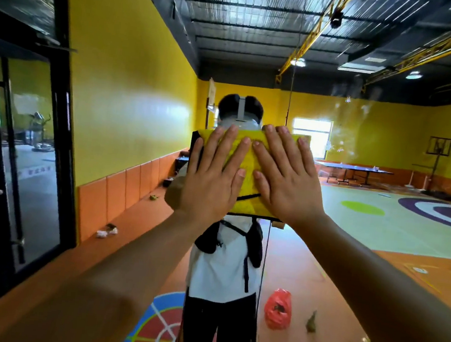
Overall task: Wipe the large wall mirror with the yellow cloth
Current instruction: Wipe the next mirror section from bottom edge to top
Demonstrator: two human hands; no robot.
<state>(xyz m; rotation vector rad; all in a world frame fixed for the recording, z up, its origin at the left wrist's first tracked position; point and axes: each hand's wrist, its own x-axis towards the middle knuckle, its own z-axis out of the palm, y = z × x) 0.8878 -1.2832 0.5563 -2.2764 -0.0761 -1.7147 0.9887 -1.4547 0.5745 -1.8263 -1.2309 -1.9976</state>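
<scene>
The large wall mirror (358,162) fills almost the whole view and reflects a yellow-walled hall. A folded yellow cloth (248,179) lies flat against the glass at about head height. My left hand (212,178) presses on the cloth's left part with straight, spread fingers. My right hand (285,177) presses on its right part the same way. The two hands sit side by side, their inner fingers nearly touching. The cloth's middle and lower edge show between and under the hands. Pale streaks mark the glass at the upper right.
Behind the cloth the mirror shows my own reflection (222,268) in a white shirt and black shorts. A black-framed glass door (20,149) stands at the left. Reflected are a table-tennis table (355,170), a red plastic bag (278,308) and scattered litter on an orange floor.
</scene>
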